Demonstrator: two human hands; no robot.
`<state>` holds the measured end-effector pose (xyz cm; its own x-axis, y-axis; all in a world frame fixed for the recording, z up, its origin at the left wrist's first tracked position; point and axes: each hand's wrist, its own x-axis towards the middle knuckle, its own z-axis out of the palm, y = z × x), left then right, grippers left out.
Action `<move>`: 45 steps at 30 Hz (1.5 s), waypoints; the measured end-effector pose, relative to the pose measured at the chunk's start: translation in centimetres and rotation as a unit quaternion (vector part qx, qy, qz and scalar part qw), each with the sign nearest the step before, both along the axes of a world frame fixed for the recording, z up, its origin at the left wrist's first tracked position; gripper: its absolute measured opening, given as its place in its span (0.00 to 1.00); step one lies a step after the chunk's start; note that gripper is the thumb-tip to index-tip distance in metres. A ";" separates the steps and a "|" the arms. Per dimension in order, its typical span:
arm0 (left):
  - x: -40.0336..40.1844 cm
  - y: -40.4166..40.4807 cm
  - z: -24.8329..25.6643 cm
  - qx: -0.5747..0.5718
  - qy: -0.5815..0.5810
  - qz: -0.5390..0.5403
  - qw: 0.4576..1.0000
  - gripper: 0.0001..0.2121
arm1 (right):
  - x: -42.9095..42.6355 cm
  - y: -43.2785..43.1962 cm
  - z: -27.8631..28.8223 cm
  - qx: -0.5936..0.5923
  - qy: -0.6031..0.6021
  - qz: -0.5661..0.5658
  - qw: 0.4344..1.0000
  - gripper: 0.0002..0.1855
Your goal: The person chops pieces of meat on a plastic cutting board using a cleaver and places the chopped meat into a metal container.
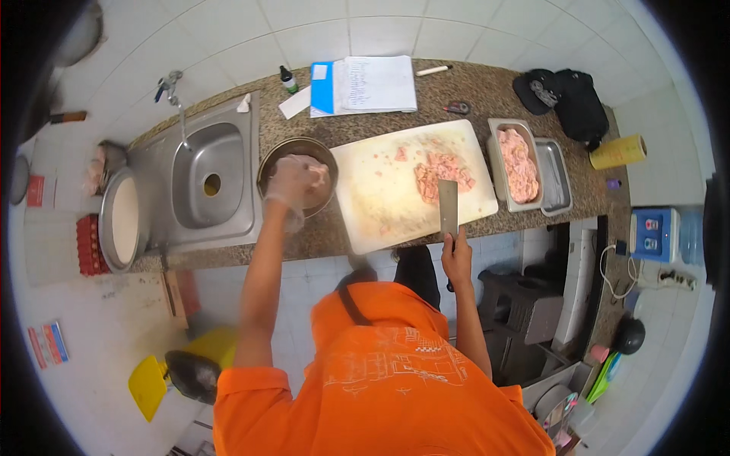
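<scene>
My left hand (290, 181), in a clear plastic glove, reaches into a round metal bowl (267, 165) with pale raw meat (319, 171) in it. The fingers blend with the meat, so I cannot tell whether they grip it. My right hand (457, 255) grips the handle of a cleaver (449, 204). Its wide blade lies over the near right part of a white cutting board (376, 199), at the edge of a pile of chopped raw meat (436, 171). A few small scraps are scattered left of the pile.
Right of the board stand a metal pan of chopped meat (518, 165) and a second metal pan (556, 176). A sink (205, 171) with a faucet (171, 91) is at left. Behind lie an open notebook (379, 85), a small bottle (288, 81), a marker (433, 70) and a box cutter (457, 107).
</scene>
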<state>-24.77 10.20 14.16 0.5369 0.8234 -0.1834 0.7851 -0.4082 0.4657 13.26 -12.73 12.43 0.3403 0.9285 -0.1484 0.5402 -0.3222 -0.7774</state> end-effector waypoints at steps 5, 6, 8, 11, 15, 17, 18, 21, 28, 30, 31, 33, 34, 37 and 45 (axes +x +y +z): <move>7.7 -4.6 8.3 -0.162 -0.478 0.223 0.834 0.12 | 0.6 -1.6 -0.9 -0.007 0.026 -0.036 0.999 0.11; 9.4 -4.9 7.6 -0.171 -0.461 0.194 0.849 0.13 | 0.5 -1.6 -1.2 -0.004 0.031 -0.036 0.999 0.11; 13.2 -5.4 5.3 -0.170 -0.390 0.180 0.887 0.17 | 0.1 -1.5 -1.3 -0.005 0.033 -0.028 0.999 0.11; 16.0 -6.4 -3.3 -0.133 -0.194 0.248 0.940 0.22 | -2.5 -0.4 -0.6 -0.008 0.018 0.028 0.999 0.11; 16.7 -7.3 -7.0 -0.192 -0.203 0.324 0.904 0.23 | -5.4 1.0 -2.4 -0.023 -0.021 0.095 0.995 0.10; 15.5 -8.8 -9.3 -0.059 -0.143 0.301 0.941 0.19 | -6.3 0.6 -2.4 -0.067 -0.036 0.101 0.992 0.10; 15.2 -8.9 -9.4 0.011 -0.113 0.283 0.952 0.18 | -6.2 0.7 -2.1 -0.090 -0.050 0.087 0.991 0.10; 14.1 -10.0 -9.4 0.042 -0.091 0.271 0.957 0.13 | -6.3 1.2 -2.2 -0.085 -0.048 0.083 0.992 0.11; 15.0 -10.8 -10.1 0.129 -0.245 0.106 0.955 0.02 | -6.9 2.0 -2.2 -0.092 -0.056 0.063 0.992 0.10; 14.9 -11.3 -10.4 0.099 -0.275 0.128 0.948 0.02 | -7.4 1.8 -2.2 -0.093 -0.066 0.091 0.989 0.11; 15.0 -11.4 -9.8 0.082 -0.291 0.136 0.943 0.03 | -7.5 1.5 -2.2 -0.094 -0.071 0.102 0.988 0.12; 15.2 -11.4 -8.8 0.020 -0.324 0.154 0.933 0.04 | -7.6 1.1 -3.3 -0.086 -0.071 0.095 0.989 0.10; 15.1 -11.5 -8.5 -0.011 -0.339 0.164 0.926 0.05 | -7.8 1.1 -3.6 -0.081 -0.069 0.094 0.990 0.10; 15.5 -11.3 -10.3 0.083 -0.321 0.157 0.930 0.06 | -7.6 2.3 -1.9 -0.078 -0.077 0.078 0.991 0.11; 15.7 -11.4 -10.8 0.148 -0.291 0.125 0.937 0.04 | -9.5 2.8 -4.1 -0.103 -0.067 0.095 0.988 0.14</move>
<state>-9.02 -1.22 3.32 0.2587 0.9057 0.3359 0.5223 -0.4236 0.7401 3.77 -9.90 8.30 0.1921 0.9325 -0.3058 0.6995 -0.3487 -0.6238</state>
